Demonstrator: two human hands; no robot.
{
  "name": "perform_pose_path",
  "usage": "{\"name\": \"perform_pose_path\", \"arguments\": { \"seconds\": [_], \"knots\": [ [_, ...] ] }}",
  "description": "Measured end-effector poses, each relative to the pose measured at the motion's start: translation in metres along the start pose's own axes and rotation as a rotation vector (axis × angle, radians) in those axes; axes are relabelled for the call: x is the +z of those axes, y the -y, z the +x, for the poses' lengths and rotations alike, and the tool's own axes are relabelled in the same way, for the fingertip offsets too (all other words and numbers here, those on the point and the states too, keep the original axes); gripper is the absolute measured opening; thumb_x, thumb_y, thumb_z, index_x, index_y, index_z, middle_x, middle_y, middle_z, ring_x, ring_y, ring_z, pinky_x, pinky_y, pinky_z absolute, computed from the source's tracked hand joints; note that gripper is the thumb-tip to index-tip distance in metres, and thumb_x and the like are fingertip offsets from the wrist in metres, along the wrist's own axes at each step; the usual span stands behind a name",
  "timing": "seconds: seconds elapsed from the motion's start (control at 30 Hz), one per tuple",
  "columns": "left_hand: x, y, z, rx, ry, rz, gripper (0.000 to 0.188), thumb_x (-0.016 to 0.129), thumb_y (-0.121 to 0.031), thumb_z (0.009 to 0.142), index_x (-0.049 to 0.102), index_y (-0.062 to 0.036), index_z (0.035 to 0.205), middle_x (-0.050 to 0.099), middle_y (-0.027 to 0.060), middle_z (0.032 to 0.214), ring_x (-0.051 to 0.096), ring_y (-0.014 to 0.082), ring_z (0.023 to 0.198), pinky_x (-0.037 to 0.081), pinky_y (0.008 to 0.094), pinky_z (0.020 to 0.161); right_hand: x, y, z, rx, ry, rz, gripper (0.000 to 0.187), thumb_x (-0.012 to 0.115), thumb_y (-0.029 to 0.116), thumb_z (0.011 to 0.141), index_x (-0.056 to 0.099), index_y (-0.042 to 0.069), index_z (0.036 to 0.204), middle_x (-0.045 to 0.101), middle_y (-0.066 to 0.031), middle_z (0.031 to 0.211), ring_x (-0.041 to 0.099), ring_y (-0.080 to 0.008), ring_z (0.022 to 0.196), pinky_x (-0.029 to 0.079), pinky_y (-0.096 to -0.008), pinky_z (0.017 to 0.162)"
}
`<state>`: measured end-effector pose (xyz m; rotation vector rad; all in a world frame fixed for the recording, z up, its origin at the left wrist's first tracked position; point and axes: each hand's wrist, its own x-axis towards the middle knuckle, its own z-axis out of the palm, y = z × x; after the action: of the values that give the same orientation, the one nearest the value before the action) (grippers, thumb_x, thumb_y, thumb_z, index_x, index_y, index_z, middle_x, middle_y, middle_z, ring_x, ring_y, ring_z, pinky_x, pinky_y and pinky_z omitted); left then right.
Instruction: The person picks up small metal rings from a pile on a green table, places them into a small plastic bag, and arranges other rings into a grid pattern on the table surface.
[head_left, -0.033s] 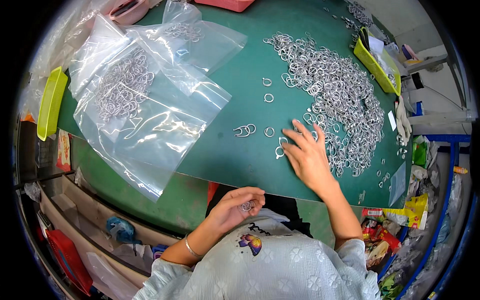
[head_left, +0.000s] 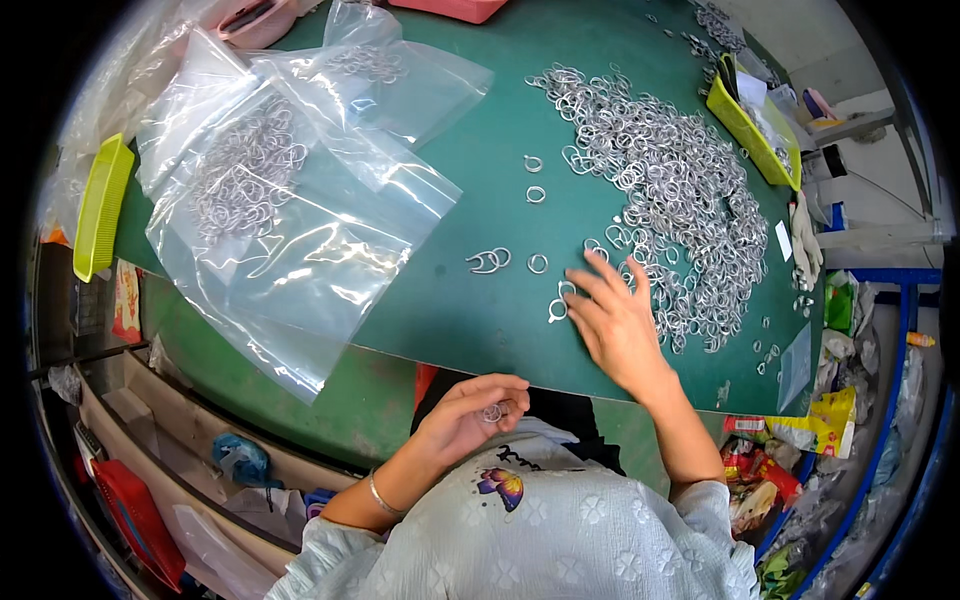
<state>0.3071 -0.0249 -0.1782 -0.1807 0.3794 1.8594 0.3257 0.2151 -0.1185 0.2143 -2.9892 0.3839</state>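
Note:
My left hand [head_left: 478, 405], held near my body at the table's front edge, has its fingers curled round small silver metal rings [head_left: 492, 412]. How many it holds I cannot tell. My right hand [head_left: 617, 318] reaches over the table with its fingers spread, at the near left edge of a large pile of metal rings [head_left: 690, 190]. A loose ring [head_left: 592, 247] lies just beyond its fingertips, and a pair of rings [head_left: 560, 305] sits left of its fingers. Farther left are a single ring [head_left: 538, 264] and some touching rings [head_left: 489, 261].
Clear plastic bags [head_left: 330, 240] with rings inside cover the left of the green table [head_left: 450, 330]. A yellow-green basket [head_left: 755, 135] stands at the far right, another basket [head_left: 103, 208] at the left edge. A pale glove [head_left: 804, 240] lies at the right edge.
My right hand has shifted slightly toward me, and the ring beyond its fingertips now shows. My left hand stays where it was.

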Motion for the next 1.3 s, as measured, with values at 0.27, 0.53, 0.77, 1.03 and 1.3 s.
{"name": "perform_pose_path", "arguments": {
  "seconds": [0.27,0.53,0.77,1.03,1.3],
  "knots": [
    [0.0,0.016,0.004,-0.215,-0.292,0.092,0.027,0.049,-0.011,0.093,0.058,0.004,0.115,0.063,0.0155,0.106,0.062,0.0204,0.095,0.05,0.0319,0.085,0.012,0.037,-0.022,0.135,0.037,0.191,0.045,0.067,0.013,0.08,0.054,0.0,0.121,0.049,-0.0152,0.132,0.041,-0.0319,0.128,0.031,-0.0462,0.106],
    [-0.013,0.018,0.003,-0.131,-0.327,0.112,0.028,0.049,0.001,0.088,0.057,0.0037,0.114,0.063,0.0141,0.108,0.062,0.0206,0.097,0.05,0.0307,0.085,0.01,0.043,-0.053,0.128,0.031,0.164,0.049,0.068,0.019,0.078,0.054,0.0,0.121,0.047,-0.0127,0.134,0.038,-0.0302,0.131,0.024,-0.0549,0.107],
    [0.015,-0.002,-0.006,-0.305,-0.134,0.152,0.043,0.036,-0.028,0.1,0.051,0.0041,0.124,0.058,0.0187,0.12,0.057,0.0269,0.11,0.046,0.0366,0.092,0.016,0.04,-0.069,0.182,-0.117,0.205,0.045,0.069,0.017,0.077,0.057,0.003,0.119,0.05,-0.0111,0.132,0.04,-0.0313,0.13,0.017,-0.0601,0.106],
    [0.048,-0.029,-0.001,0.046,-0.078,-0.21,0.06,0.028,-0.04,0.1,0.037,0.0079,0.135,0.027,0.0264,0.146,0.02,0.0396,0.139,0.025,0.0494,0.111,0.015,0.016,-0.061,0.426,-0.097,-0.063,0.048,0.065,0.018,0.082,0.054,0.015,0.129,0.039,-0.0107,0.142,0.03,-0.0334,0.135,0.017,-0.0604,0.106],
    [0.059,-0.047,-0.022,0.134,-0.373,-0.163,0.042,0.042,0.002,0.088,0.043,-0.0008,0.13,0.054,0.0132,0.117,0.053,0.025,0.103,0.044,0.0343,0.084,0.016,0.01,-0.064,0.466,-0.134,-0.045,0.046,0.065,0.015,0.082,0.055,0.014,0.127,0.039,-0.0114,0.141,0.03,-0.0347,0.134,0.013,-0.062,0.106]
  ]
}}
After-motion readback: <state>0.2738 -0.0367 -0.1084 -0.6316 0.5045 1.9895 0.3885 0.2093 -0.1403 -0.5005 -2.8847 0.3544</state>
